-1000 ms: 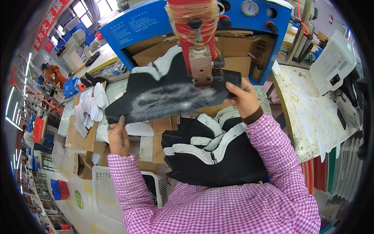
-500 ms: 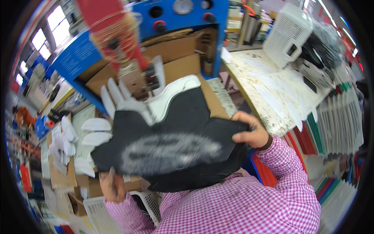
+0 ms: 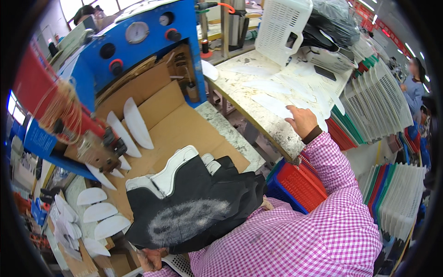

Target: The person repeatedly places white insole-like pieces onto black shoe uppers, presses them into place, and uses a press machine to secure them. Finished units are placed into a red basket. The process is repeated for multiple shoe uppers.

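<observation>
A stack of black cut material pieces (image 3: 244,191) lies in front of my body, angled, with a chalky grey oval patch on the top piece. White shaped pieces (image 3: 177,168) show along its far edge. At the stack's lower left corner is my left hand (image 3: 151,259), closed on the edge, its fingers partly hidden beneath. My right hand (image 3: 302,121) is off the stack, stretched over the worktable at right. Its thumb and forefinger are apart, close to a thin white curved piece (image 3: 271,105), and nothing shows in it.
A blue machine (image 3: 138,51) with gauges and a red arm (image 3: 50,92) stands at left, cardboard (image 3: 184,124) beneath. White half-oval pieces (image 3: 99,211) lie at left. The speckled worktable (image 3: 240,97) carries a white basket (image 3: 281,32). Red and blue baskets (image 3: 300,184) sit below its corner.
My right hand has let go of the black pieces and moved up and right over the worktable. The stack now sits lower and tilted, and my view has swung right.
</observation>
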`<act>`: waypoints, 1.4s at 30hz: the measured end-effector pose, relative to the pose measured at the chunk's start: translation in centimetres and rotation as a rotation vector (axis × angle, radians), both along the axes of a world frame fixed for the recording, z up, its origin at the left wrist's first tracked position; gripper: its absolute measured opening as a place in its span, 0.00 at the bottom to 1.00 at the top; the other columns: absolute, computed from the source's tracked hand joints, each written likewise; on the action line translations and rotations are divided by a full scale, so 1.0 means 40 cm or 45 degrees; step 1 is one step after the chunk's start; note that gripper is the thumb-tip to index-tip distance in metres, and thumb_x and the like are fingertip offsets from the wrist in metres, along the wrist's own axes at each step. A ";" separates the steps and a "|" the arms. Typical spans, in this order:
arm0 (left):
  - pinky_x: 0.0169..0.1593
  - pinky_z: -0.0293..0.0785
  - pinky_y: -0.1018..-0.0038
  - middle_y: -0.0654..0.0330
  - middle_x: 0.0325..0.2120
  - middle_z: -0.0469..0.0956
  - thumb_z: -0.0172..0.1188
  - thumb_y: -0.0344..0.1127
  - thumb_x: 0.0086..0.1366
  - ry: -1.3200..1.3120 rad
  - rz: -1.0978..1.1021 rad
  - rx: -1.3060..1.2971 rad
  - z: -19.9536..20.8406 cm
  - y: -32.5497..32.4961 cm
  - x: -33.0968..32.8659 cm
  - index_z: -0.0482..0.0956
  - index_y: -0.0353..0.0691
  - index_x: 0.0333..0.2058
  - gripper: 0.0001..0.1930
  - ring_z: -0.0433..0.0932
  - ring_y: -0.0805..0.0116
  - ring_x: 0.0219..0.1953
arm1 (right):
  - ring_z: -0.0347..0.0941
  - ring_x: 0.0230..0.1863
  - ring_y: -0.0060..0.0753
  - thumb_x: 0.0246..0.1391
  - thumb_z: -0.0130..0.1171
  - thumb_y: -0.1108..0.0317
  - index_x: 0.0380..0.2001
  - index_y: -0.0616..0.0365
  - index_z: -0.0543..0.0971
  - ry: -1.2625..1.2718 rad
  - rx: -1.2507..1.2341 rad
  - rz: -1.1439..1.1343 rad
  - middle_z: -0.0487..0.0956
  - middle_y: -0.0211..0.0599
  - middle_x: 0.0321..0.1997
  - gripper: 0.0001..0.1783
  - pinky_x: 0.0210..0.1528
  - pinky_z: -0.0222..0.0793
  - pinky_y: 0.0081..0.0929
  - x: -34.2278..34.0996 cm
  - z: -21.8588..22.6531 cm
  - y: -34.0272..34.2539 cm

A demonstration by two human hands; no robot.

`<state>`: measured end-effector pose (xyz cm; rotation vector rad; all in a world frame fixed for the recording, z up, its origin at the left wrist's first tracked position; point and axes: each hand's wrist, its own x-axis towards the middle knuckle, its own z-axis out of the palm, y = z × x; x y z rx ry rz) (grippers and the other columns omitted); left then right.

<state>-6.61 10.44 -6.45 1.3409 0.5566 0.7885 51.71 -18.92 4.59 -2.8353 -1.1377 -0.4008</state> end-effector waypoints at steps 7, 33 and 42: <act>0.38 0.73 0.69 0.58 0.38 0.75 0.56 0.44 0.62 -0.094 0.187 -0.614 0.006 0.063 -0.054 0.66 0.39 0.52 0.23 0.74 0.67 0.35 | 0.74 0.35 0.40 0.54 0.56 0.56 0.51 0.64 0.68 -0.100 -0.074 -0.095 0.78 0.47 0.34 0.27 0.40 0.66 0.33 -0.059 -0.132 -0.063; 0.64 0.53 0.62 0.48 0.62 0.56 0.46 0.59 0.64 -0.323 -0.071 -0.006 0.460 -0.123 0.444 0.52 0.37 0.63 0.38 0.56 0.57 0.63 | 0.72 0.21 0.17 0.53 0.59 0.71 0.31 0.56 0.73 2.097 1.457 0.684 0.77 0.30 0.25 0.05 0.22 0.68 0.12 -0.360 0.177 0.221; 0.57 0.63 0.56 0.50 0.48 0.71 0.66 0.45 0.51 -0.163 0.120 0.709 0.497 -0.091 0.351 0.63 0.35 0.58 0.38 0.72 0.54 0.50 | 0.70 0.28 0.16 0.55 0.56 0.71 0.32 0.56 0.70 1.951 0.828 0.824 0.78 0.34 0.35 0.05 0.26 0.69 0.14 -0.476 0.162 0.412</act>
